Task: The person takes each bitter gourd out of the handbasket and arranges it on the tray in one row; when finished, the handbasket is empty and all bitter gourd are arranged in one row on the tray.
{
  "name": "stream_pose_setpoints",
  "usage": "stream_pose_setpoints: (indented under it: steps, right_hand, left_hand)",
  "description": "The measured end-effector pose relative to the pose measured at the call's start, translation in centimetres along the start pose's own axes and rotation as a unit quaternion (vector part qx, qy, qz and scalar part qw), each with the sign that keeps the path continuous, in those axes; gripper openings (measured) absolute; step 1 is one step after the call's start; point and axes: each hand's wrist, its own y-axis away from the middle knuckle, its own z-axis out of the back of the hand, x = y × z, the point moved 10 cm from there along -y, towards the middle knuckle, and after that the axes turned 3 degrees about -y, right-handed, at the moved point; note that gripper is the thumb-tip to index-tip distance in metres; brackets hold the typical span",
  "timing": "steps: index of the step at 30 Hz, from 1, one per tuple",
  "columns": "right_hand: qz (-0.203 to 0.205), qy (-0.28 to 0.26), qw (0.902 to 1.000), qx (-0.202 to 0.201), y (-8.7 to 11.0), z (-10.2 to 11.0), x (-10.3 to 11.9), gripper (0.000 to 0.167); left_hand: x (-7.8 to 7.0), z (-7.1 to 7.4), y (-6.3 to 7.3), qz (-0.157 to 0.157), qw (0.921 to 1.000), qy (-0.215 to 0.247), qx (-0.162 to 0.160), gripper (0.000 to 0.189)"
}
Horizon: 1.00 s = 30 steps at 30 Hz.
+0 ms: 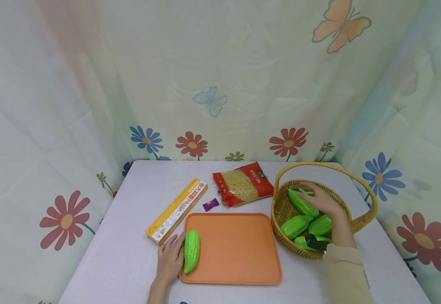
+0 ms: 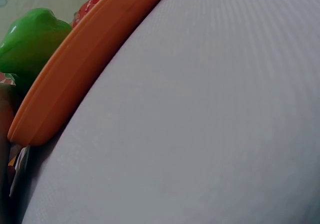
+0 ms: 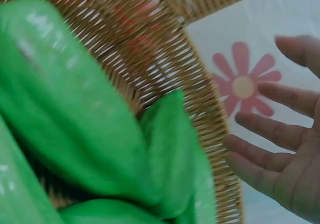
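A bright green ridged bitter melon (image 1: 191, 251) lies along the left side of the orange tray (image 1: 239, 249). My left hand (image 1: 171, 258) rests at the tray's left edge, its fingers extended beside the melon. Only a dark sliver of that hand shows in the left wrist view, below the tray's rim (image 2: 75, 69). Over the wicker basket (image 1: 279, 211) is my right hand (image 1: 321, 198), fingers spread and holding nothing. Several glossy green bitter melons (image 3: 75, 104) lie in the basket below it. In the right wrist view the fingers stand apart from them, near the woven rim.
A yellow and white pasta box (image 1: 176, 211) lies slantwise left of the tray. Behind the tray are a small purple packet (image 1: 210, 204) and a red bag of pasta (image 1: 243, 184). The basket's tall handle (image 1: 319, 164) arches up behind my right hand.
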Motion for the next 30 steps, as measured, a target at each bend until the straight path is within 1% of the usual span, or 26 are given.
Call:
stream_pose_setpoints:
  steps: [6, 10, 13, 15, 18, 20, 22, 24, 26, 30]
  right_hand:
    - [-0.025, -0.003, 0.9994, -0.024, -0.8, 0.0, -2.7, 0.073]
    - [-0.034, -0.001, 0.999, -0.03, -1.1, -0.6, -4.3, 0.069]
    - [-0.031, 0.015, 0.9988, -0.035, -1.3, -1.0, -5.0, 0.067]
    - [-0.019, 0.037, 0.9982, -0.042, -1.4, -1.2, -5.3, 0.064]
    - [0.015, 0.077, 0.9956, -0.05, -1.7, -1.5, -4.9, 0.057]
    - [0.036, 0.116, 0.9913, -0.052, -1.9, -1.8, -4.6, 0.053]
    - [0.044, 0.154, 0.9859, -0.048, -2.2, -2.1, -4.1, 0.051]
    - [0.034, 0.192, 0.9801, -0.037, -2.4, -2.4, -3.9, 0.052]
    - [0.008, 0.219, 0.9755, -0.021, -2.6, -2.7, -4.0, 0.054]
    - [-0.055, 0.238, 0.9697, -0.001, -2.9, -2.9, -4.7, 0.06]
  left_hand:
    - [0.0, 0.0, 0.0, -0.001, 1.0, -0.002, -0.006, 0.042]
    - [0.3, 0.1, 0.0, 0.0, 0.9999, -0.002, -0.011, 0.042]
    - [0.5, 0.1, 0.0, 0.004, 0.9999, -0.003, -0.009, 0.042]
    - [0.6, 0.1, 0.1, 0.004, 0.9999, -0.007, -0.009, 0.042]
    - [0.7, 0.1, 0.1, 0.0, 0.9999, -0.006, -0.014, 0.041]
    - [0.6, 0.1, 0.1, -0.005, 0.9998, -0.008, -0.017, 0.041]
    - [0.6, 0.1, 0.1, -0.006, 0.9998, -0.006, -0.019, 0.04]
    - [0.5, 0.1, 0.1, -0.006, 0.9998, -0.006, -0.019, 0.04]
    - [0.5, 0.0, 0.1, -0.005, 0.9998, -0.003, -0.019, 0.04]
    - [0.2, 0.1, 0.1, -0.008, 0.9997, -0.001, -0.022, 0.04]
